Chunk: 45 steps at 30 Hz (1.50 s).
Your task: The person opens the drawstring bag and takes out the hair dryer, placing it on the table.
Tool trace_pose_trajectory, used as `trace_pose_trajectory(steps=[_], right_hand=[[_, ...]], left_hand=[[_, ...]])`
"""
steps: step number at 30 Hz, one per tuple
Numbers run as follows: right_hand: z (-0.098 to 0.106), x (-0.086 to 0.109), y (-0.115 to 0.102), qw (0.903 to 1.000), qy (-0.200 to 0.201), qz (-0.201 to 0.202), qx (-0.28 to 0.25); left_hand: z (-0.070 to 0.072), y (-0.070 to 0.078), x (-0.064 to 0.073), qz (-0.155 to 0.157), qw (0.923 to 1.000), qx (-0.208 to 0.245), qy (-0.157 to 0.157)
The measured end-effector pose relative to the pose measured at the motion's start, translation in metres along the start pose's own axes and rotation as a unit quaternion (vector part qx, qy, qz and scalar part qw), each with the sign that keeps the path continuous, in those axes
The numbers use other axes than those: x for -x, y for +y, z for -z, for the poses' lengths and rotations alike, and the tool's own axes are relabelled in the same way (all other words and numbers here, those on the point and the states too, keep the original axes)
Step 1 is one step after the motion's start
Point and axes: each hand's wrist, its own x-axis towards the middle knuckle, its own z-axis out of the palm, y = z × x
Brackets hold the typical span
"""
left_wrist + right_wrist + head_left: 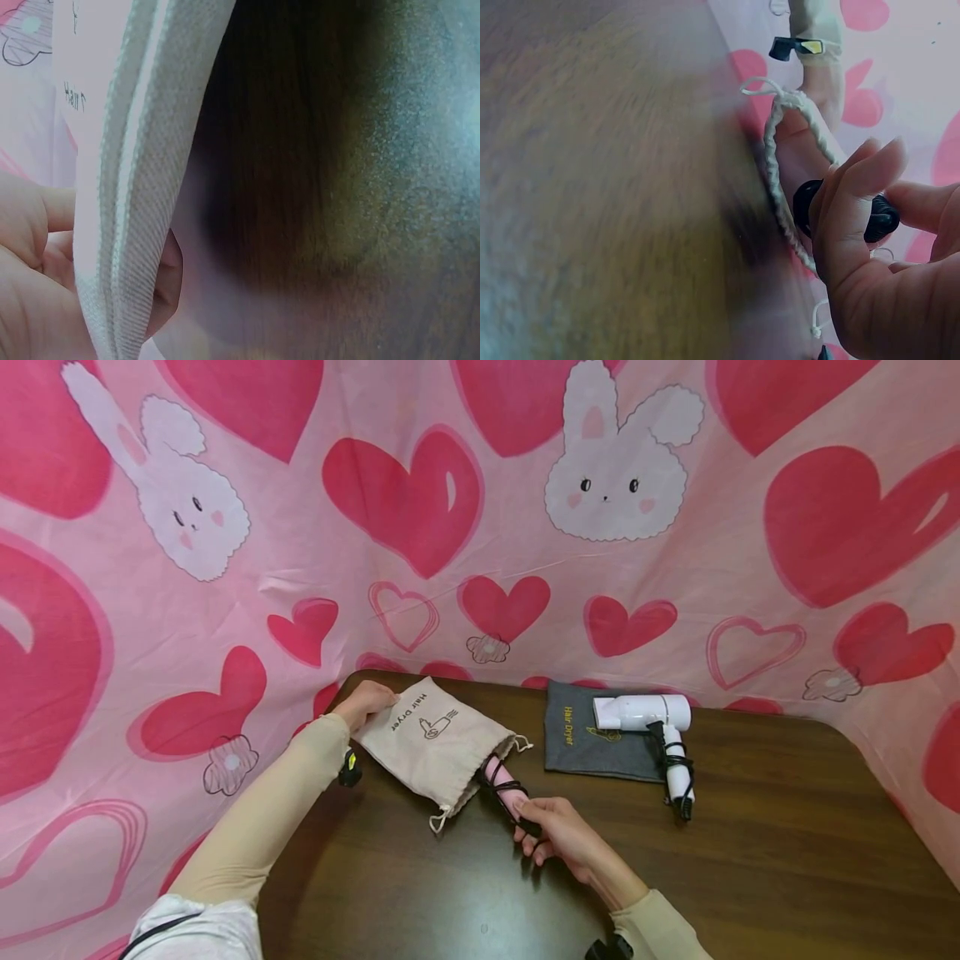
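My left hand [365,703] pinches the closed far-left corner of a cream drawstring bag [427,727] printed "Hair Dryer". In the left wrist view the bag's seam [139,172] runs between thumb and fingers. The bag's gathered mouth faces right, with a cord loop [439,820] hanging from it. A pink hair dryer handle [504,783], wound with its black cord, sticks out of that mouth; the rest of the dryer is hidden inside. My right hand [562,835] grips the handle's outer end. The right wrist view shows my fingers [855,187] curled round it, near the bag's open rim.
A white hair dryer [645,713] with its cord wrapped round the handle lies on a grey "Hair Dryer" pouch [570,752] at the back right. Both rest on the dark wooden table [787,827]. A pink cloth [510,527] with hearts and rabbits hangs behind the table.
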Motion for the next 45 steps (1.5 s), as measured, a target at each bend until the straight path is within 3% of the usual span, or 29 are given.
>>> trace_pose_trajectory(steps=[16, 23, 31, 37, 45], right_hand=[[0.001, 0.000, 0.002, 0.9999, 0.009, 0.002, -0.009], [0.002, -0.002, 0.003, 0.9999, 0.005, -0.007, -0.013], [0.003, -0.004, -0.003, 0.9988, -0.006, -0.038, -0.030], [0.004, -0.004, -0.003, 0.9983, -0.017, -0.049, -0.027], [0.002, -0.006, -0.003, 0.9991, -0.006, -0.036, -0.024]], left_hand=[[0.007, -0.004, -0.003, 0.022, 0.9996, -0.019, 0.003], [0.007, -0.005, 0.003, -0.006, 0.9998, -0.010, -0.014], [0.010, -0.005, 0.010, 0.010, 0.9954, -0.078, -0.054], [0.010, -0.008, 0.015, 0.020, 0.9946, -0.090, -0.046], [0.010, -0.012, 0.012, -0.008, 0.9957, -0.088, -0.030]])
